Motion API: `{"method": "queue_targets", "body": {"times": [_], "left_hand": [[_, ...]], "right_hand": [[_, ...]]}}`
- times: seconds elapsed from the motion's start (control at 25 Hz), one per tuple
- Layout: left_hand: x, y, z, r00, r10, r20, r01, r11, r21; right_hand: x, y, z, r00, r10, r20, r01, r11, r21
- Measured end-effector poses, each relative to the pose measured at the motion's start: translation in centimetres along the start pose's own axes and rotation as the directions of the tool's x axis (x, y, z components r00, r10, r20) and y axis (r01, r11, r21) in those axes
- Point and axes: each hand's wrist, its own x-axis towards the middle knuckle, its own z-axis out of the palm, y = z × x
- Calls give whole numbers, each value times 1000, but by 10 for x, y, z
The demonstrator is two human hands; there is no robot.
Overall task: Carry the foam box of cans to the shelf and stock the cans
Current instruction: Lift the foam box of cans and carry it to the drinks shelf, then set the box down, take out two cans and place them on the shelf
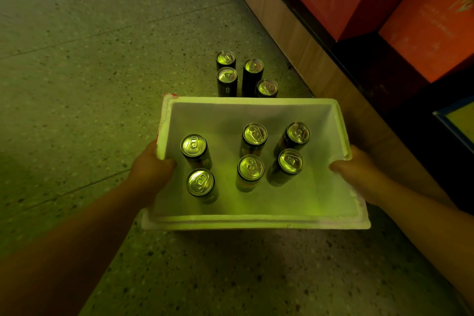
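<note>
Head view: the foam box is gripped at its two side rims, by the left hand and by the right hand, and held above the speckled floor. Six cans are standing inside it; four cans are standing on the floor beyond, beside the shelf base. The carrying step seems in hand. Next, a level setting-down is needed.

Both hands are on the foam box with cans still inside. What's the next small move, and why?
Probably keep it level and carry on toward the shelf: left hand and right hand grip the foam box, whose six cans stand loose. Steer clear of the four cans on the floor just ahead.
</note>
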Motion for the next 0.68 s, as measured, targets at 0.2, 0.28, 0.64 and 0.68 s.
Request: {"method": "queue_targets", "body": {"times": [0.2, 0.28, 0.64, 0.68], "left_hand": [[-2, 2, -5, 999, 4, 34, -5, 1000, 7], [-4, 7, -13, 996, 71, 50, -71, 997, -6], [-8, 37, -26, 805, 584, 107, -592, 802, 76], [-8, 38, -22, 796, 587, 147, -601, 796, 76]], "right_hand": [[-2, -8, -6, 994, 53, 98, -57, 998, 39], [-9, -22, -15, 996, 39, 77, -42, 998, 41], [-123, -112, 39, 692, -720, 53, 709, 692, 134], [-134, -112, 56, 666, -735, 127, 722, 678, 139]]}}
